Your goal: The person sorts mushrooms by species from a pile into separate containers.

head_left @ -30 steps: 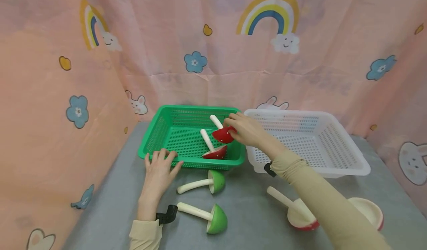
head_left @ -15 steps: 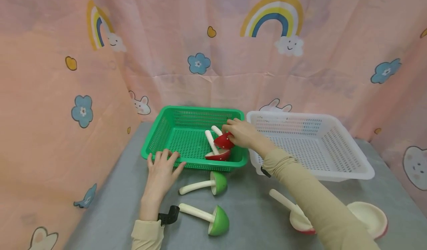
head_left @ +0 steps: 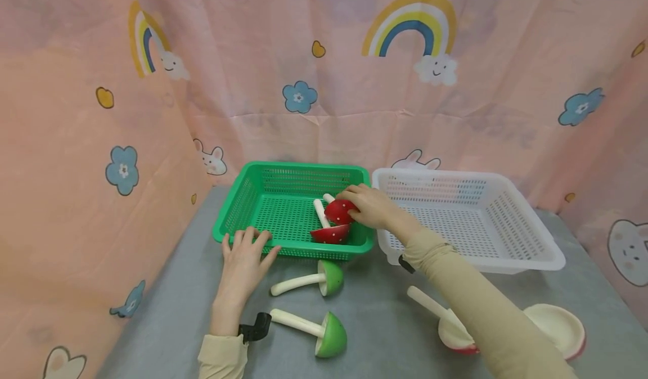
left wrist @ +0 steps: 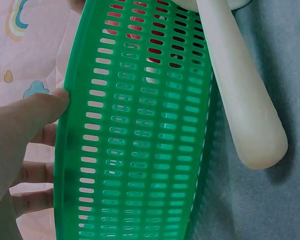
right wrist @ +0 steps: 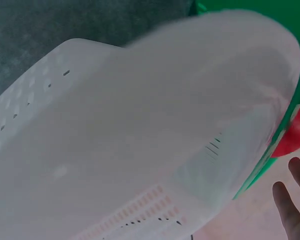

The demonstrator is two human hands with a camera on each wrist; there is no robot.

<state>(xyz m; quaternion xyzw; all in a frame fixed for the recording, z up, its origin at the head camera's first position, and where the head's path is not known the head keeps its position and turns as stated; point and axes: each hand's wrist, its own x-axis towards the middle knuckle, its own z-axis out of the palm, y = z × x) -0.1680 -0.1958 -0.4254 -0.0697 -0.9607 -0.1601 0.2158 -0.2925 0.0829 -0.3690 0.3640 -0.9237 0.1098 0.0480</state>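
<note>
In the head view, my left hand [head_left: 244, 266] rests on the front rim of the green basket [head_left: 304, 246], fingers spread and relaxed over the edge. The left wrist view shows its thumb [left wrist: 57, 100] at the rim. My right hand [head_left: 372, 204] reaches into the basket's right end and pinches a red toy mushroom [head_left: 338, 212] by its white-dotted cap, partly covered by the fingers. Just in front lies another red toy mushroom [head_left: 330, 234], its white stem pointing back. In the right wrist view, red cap [right wrist: 295, 132] and fingers [right wrist: 287, 200] show at the right edge.
Two green-capped toy mushrooms, one nearer the basket [head_left: 331, 278] and one below it [head_left: 331, 335], lie on the grey cloth. A white basket [head_left: 526, 264] adjoins the green one. Near the right sleeve lie a red-and-white mushroom [head_left: 450, 329] and a pale cap [head_left: 557, 325].
My right hand has lowered the red toy mushroom into the green basket, bringing its cap down close behind the other one. The left hand has stayed on the rim.
</note>
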